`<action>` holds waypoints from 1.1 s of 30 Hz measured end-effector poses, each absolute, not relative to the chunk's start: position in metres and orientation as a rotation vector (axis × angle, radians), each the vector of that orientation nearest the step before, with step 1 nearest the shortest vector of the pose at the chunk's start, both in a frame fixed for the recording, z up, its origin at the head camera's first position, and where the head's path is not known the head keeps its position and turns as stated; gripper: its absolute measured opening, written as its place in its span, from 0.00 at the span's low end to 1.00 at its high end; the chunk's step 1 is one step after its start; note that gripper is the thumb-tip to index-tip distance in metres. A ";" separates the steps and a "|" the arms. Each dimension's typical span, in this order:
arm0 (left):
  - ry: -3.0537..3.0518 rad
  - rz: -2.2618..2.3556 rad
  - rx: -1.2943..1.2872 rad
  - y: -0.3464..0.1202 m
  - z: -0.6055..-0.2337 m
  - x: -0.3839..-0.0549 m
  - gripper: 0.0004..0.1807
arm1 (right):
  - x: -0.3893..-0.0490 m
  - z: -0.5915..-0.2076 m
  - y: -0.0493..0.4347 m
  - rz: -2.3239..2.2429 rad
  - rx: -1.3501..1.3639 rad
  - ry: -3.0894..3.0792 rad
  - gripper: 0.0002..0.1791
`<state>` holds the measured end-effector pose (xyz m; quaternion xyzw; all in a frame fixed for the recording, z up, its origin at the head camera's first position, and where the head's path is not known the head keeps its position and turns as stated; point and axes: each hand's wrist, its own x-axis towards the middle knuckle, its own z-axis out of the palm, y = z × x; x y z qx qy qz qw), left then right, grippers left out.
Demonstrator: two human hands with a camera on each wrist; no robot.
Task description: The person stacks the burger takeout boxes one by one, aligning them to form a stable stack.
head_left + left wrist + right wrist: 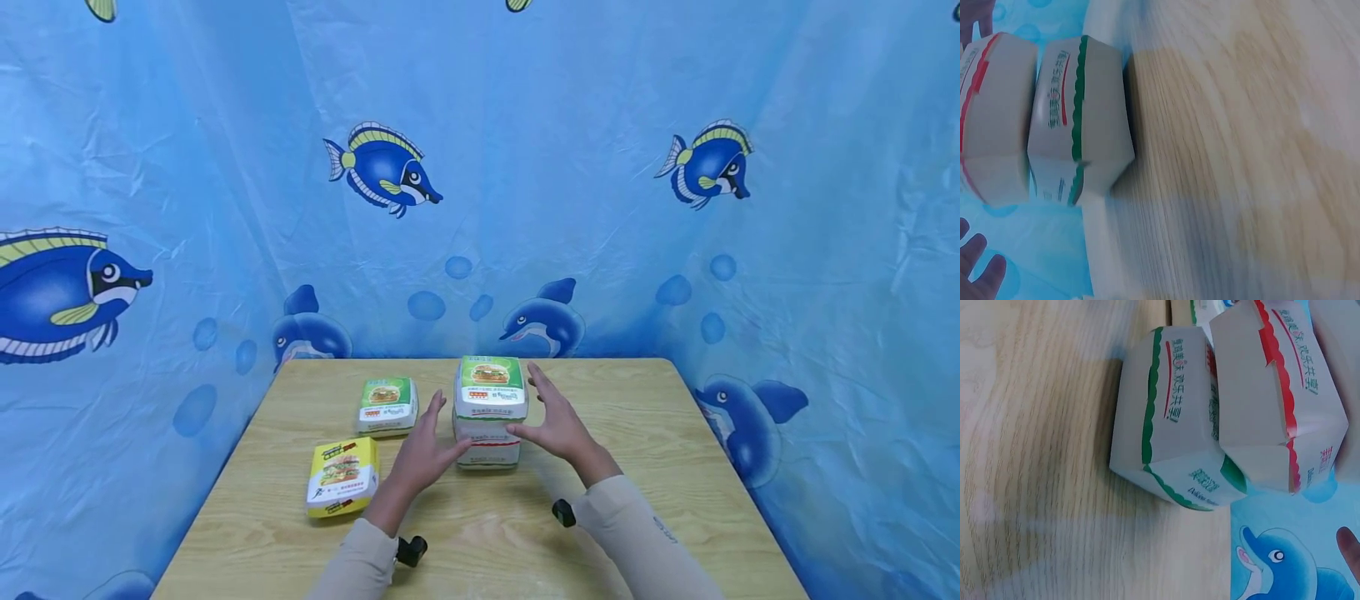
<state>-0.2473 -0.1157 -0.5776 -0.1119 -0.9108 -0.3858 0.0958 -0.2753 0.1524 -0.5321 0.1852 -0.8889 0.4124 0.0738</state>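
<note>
Three burger boxes stand stacked on the table. On top is a white box with a green burger-print lid (491, 385). Below it sits a red-edged box (1254, 394), and at the bottom a green-edged box (1179, 412). To the left of the stack, my left hand (420, 457) holds nothing, its fingers spread and thumb towards the boxes. My right hand (558, 427) is spread on the other side, fingertips beside the top box and thumb near the middle one. A small gap seems to separate each hand from the stack; contact is hard to judge.
A green-lidded burger box (387, 406) sits left of the stack. Nearer, a yellow burger box (342, 477) lies beside my left forearm. The wooden table (637, 500) is bordered behind and at both sides by a blue fish-print curtain (555, 217).
</note>
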 end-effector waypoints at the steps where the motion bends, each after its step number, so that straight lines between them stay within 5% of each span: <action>1: -2.701 -1.129 -0.333 -0.119 -0.577 -0.247 0.57 | -0.275 -0.532 0.152 1.245 0.553 -2.662 0.65; 26: -2.710 -0.684 -0.155 -0.265 -0.588 -0.194 0.49 | -0.278 -0.526 0.146 1.242 0.557 -2.601 0.58; 33: -2.893 -0.729 -0.048 -0.299 -0.597 -0.183 0.60 | -0.279 -0.528 0.146 1.259 0.544 -2.599 0.58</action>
